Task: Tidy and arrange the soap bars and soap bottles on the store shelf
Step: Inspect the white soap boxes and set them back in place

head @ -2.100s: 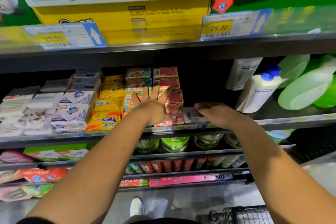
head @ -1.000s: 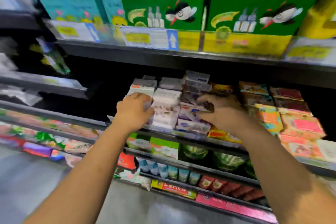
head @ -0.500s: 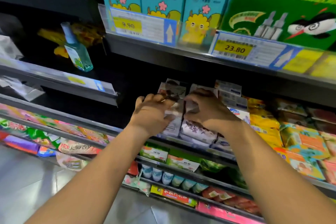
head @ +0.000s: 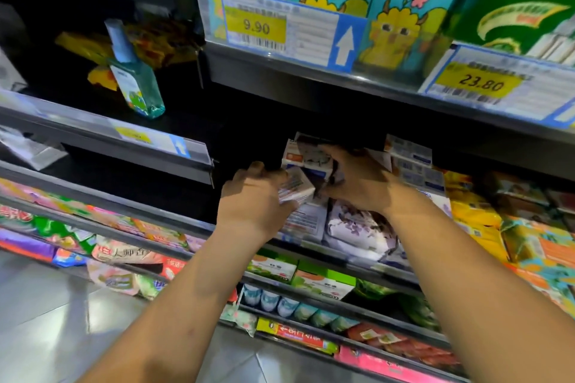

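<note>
The left grip (head: 255, 202) was clenched round a small white soap box (head: 297, 188), thumb on top and fingers curled beneath, and held it tilted at the left end of the soap shelf (head: 357, 258), just in front of the stacked goods. Directly to its right stood a stack of white soap boxes (head: 311, 158), reaching up into the shadow of the shelf above. The right grip (head: 364, 183) lay over this stack with its fingers spread across the upper boxes and the thumb low beside the held box. Whether it clasped a box or only pressed on one could not be told. Below the right wrist lay floral-printed soap packs (head: 357, 227) at the shelf's front edge. Further right came blue-and-white soap boxes (head: 413, 165), then yellow soap packs (head: 476, 214), then orange soap packs (head: 544, 246), all on the same shelf.
</note>
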### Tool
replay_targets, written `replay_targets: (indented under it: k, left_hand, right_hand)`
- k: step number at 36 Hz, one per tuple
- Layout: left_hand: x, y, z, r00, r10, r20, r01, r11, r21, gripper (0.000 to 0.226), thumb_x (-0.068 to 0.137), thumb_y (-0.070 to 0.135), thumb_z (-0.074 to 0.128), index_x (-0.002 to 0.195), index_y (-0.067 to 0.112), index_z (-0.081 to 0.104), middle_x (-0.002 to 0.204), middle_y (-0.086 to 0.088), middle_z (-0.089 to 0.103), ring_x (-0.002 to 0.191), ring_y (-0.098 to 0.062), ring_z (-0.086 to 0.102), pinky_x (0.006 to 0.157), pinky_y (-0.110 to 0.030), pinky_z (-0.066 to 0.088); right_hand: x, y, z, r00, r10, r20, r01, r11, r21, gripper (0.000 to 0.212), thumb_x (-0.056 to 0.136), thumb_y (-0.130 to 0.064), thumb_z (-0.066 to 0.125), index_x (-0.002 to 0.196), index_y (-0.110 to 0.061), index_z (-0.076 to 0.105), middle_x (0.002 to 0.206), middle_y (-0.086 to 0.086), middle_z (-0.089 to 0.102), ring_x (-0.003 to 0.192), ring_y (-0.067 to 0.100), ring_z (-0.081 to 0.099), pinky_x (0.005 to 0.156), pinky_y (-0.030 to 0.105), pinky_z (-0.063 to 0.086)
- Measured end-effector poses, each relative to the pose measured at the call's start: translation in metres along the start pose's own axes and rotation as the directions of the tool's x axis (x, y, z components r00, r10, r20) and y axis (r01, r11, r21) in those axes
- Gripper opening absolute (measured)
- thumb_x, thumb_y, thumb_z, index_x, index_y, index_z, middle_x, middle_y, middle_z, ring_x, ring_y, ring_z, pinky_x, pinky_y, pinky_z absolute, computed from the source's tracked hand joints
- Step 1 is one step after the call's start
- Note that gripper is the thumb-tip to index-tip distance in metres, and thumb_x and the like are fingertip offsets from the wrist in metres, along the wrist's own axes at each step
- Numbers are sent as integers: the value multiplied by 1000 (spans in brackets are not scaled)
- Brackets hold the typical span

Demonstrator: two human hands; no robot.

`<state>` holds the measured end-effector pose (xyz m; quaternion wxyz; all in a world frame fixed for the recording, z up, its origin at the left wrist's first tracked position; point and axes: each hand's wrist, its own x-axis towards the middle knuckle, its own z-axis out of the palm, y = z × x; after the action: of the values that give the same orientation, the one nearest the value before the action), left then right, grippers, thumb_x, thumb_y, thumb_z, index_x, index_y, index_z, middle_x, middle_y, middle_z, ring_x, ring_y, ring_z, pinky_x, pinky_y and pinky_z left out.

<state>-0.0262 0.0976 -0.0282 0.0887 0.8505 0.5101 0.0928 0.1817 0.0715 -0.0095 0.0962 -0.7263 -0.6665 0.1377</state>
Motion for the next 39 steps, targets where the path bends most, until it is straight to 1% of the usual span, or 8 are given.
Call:
replay_targets:
  k: [6, 13, 18, 22, 28, 31, 35, 39]
  left_hand:
    - [7, -2, -2, 1000, -9, -20, 8, 999, -45, 51, 80, 61, 69, 122, 35, 57, 124, 2, 62, 113, -25, 60, 90, -35, 49]
    - [8, 1, 3, 998, -53, -17, 52, 998, -45, 52, 80, 60, 69, 119, 27, 57, 122, 0, 63, 111, -25, 59, 87, -34, 47]
    - [8, 2, 2, 998, -65, 23, 67, 995, -75, 57, 80, 59, 69, 124, 26, 56, 129, -1, 56, 116, -24, 54, 92, -36, 48]
    - [7, 8, 0, 995, -62, 79, 62, 998, 2, 57, 86, 56, 65, 131, 24, 50, 137, -4, 45, 123, -28, 45, 96, -37, 44]
    - [5, 15, -3, 989, -79, 125, 75, 997, 33, 54, 89, 55, 62, 131, 23, 48, 136, -5, 35, 125, -30, 38, 100, -38, 39]
    - [6, 15, -5, 987, -83, 140, 81, 997, 22, 55, 88, 55, 63, 130, 23, 50, 131, -5, 37, 124, -29, 39, 98, -39, 42]
    - [9, 11, -11, 980, -94, 178, 101, 995, -26, 62, 82, 57, 70, 129, 20, 51, 127, -5, 38, 120, -29, 44, 94, -39, 48]
    - [5, 8, -17, 976, -104, 192, 121, 990, -77, 64, 79, 56, 72, 130, 23, 51, 131, -3, 37, 123, -28, 44, 98, -36, 46]
  right_hand:
    - [11, -1, 4, 997, 68, -43, -70, 996, -52, 93, 82, -45, 75, 157, -31, 23, 161, 8, 31, 145, 33, 31, 117, 44, 31]
    - [24, -9, 9, 988, 135, -71, -136, 991, -14, 87, 79, -42, 77, 152, -26, 33, 151, 9, 45, 140, 33, 41, 113, 46, 36]
    - [26, -16, 5, 990, 138, -37, -141, 987, -79, 64, 80, -36, 79, 135, -15, 55, 138, 8, 55, 128, 27, 49, 103, 30, 42]
    - [20, -19, 1, 987, 138, -88, -143, 988, -58, 65, 78, -30, 81, 136, -17, 54, 136, 8, 55, 125, 26, 53, 94, 26, 42]
    - [6, -22, -16, 978, 146, -147, -146, 989, 10, 60, 86, -24, 74, 141, -17, 51, 140, 12, 57, 128, 29, 54, 98, 28, 42]
    - [-11, -17, -20, 969, 156, -192, -136, 984, 114, 58, 85, -24, 76, 139, -21, 55, 138, 8, 61, 123, 24, 58, 87, 17, 38]
    - [-33, -11, -19, 950, 188, -249, -135, 967, 214, 47, 84, -29, 80, 127, -26, 60, 130, 8, 64, 94, 10, 62, 66, 3, 35]
    - [-58, 0, -18, 936, 185, -300, -154, 980, 124, 75, 80, -37, 82, 145, -21, 48, 149, 7, 46, 135, 19, 37, 96, 13, 28]
